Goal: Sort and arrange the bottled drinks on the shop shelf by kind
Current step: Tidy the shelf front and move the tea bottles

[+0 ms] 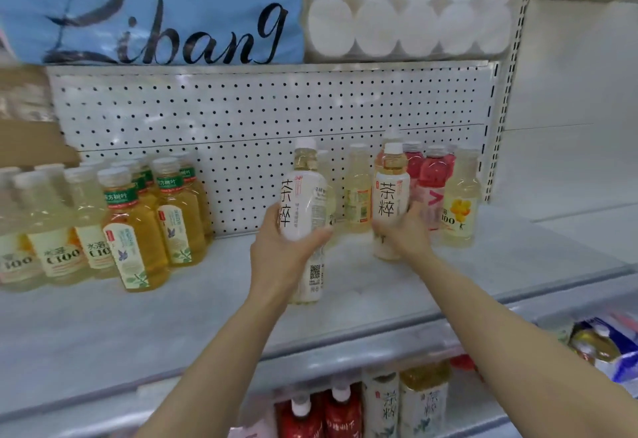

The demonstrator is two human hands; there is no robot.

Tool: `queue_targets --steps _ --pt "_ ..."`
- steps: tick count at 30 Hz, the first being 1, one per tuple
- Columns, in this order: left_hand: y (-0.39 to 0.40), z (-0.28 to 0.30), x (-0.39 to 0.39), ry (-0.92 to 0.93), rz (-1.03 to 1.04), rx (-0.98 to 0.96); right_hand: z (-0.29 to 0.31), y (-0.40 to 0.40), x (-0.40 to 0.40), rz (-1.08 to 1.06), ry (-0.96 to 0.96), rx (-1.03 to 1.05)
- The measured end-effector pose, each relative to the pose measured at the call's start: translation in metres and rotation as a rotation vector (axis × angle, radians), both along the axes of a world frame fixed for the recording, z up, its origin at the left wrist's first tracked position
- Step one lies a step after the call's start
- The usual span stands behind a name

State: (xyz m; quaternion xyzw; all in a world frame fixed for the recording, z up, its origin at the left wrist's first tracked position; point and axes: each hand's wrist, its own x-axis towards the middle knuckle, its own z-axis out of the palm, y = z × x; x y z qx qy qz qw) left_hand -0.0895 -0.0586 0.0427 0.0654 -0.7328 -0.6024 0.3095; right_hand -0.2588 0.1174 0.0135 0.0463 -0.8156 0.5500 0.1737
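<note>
I see two bare forearms entering from the bottom edge. Left hand (276,247) and right hand (407,234): no sleeves, gloves, rings, watch or wristbands visible.

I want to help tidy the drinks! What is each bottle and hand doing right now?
Left hand: grips a white tea bottle, lifted off the shelf.
Right hand: grips a second white tea bottle.
Amber tea bottles: upright, grouped at left.
Pink bottles: upright at the back right.
</note>
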Motion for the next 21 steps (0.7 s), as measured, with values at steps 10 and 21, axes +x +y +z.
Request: queue_targets --steps 10,21 --pt "-0.027 -0.016 0.086 -0.012 0.259 -0.068 0.007 -0.049 0.13 0.245 0.099 -0.27" --pt "-0.14 -0.014 0.214 0.013 0.417 -0.136 0.005 -0.167 0.309 0.462 0.098 -0.392"
